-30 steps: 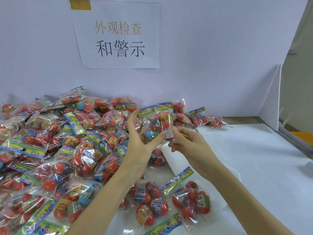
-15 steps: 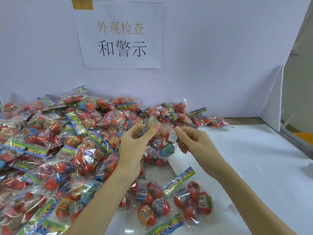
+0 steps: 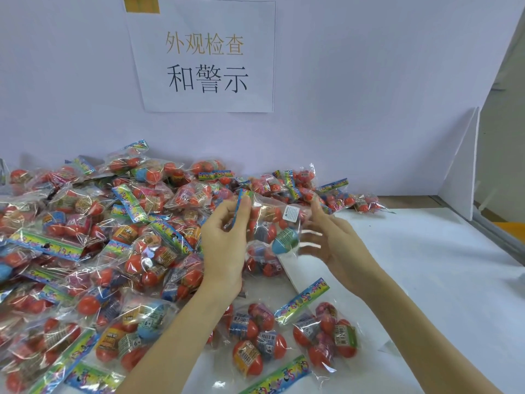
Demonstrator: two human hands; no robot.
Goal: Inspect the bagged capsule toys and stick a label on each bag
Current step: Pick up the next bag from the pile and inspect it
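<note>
Left hand (image 3: pixel 224 245) grips bag (image 3: pixel 267 223) by its coloured header above the bench (image 3: pixel 426 280); white label (image 3: pixel 291 213) stuck on it; right hand (image 3: pixel 335 243) beside, fingers spread, blurred.

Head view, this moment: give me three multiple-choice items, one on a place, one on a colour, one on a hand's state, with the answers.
1. Where does the big pile of bagged capsule toys lie?
A. on the person's left, against the back wall
B. on the right edge of the table
C. in a box on the floor

2. What colour is the warning label on the held bag?
A. yellow
B. white
C. green

3. How is the left hand engaged?
A. flat on the table
B. hanging idle
C. pinching the held bag's header strip

Answers:
1 A, the heap fills the left side up to the wall.
2 B, it is a small white rectangle with dark print.
3 C, thumb and fingers close on the colourful strip, while the right hand is blurred with its fingers spread beside the bag.
</note>
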